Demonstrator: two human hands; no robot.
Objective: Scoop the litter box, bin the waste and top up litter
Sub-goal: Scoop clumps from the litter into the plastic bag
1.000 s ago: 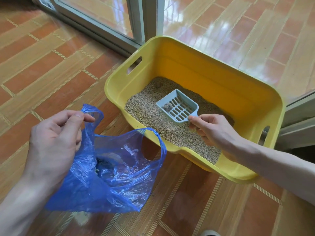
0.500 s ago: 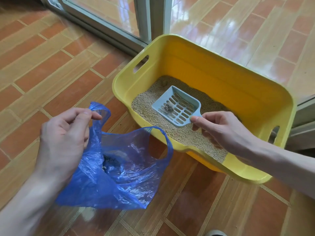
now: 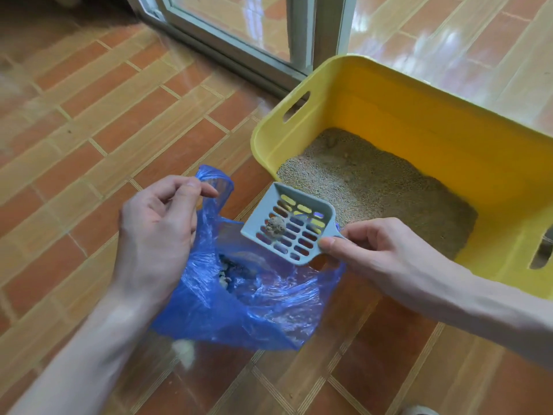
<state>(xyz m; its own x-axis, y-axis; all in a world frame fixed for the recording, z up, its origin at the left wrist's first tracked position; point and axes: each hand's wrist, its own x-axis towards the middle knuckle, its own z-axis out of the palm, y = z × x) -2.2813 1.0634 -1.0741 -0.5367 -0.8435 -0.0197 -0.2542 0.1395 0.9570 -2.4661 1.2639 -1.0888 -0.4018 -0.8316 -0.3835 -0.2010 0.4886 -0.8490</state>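
A yellow litter box (image 3: 398, 115) with beige litter (image 3: 368, 190) stands on the tiled floor at the right. My right hand (image 3: 374, 250) grips the handle of a pale blue slotted scoop (image 3: 291, 224), held over the mouth of a blue plastic bag (image 3: 254, 304). One grey clump (image 3: 275, 226) lies in the scoop. My left hand (image 3: 158, 232) pinches the bag's left handle and holds the bag open. Dark waste (image 3: 230, 271) lies inside the bag.
A sliding glass door with a grey metal frame (image 3: 239, 52) runs behind the box. Orange and tan floor tiles (image 3: 89, 115) stretch to the left. A small white scrap (image 3: 184, 351) lies on the floor below the bag.
My right hand has lifted the scoop with the clump out of the litter box and carried it left, over the open bag. My left hand keeps its hold on the bag handle.
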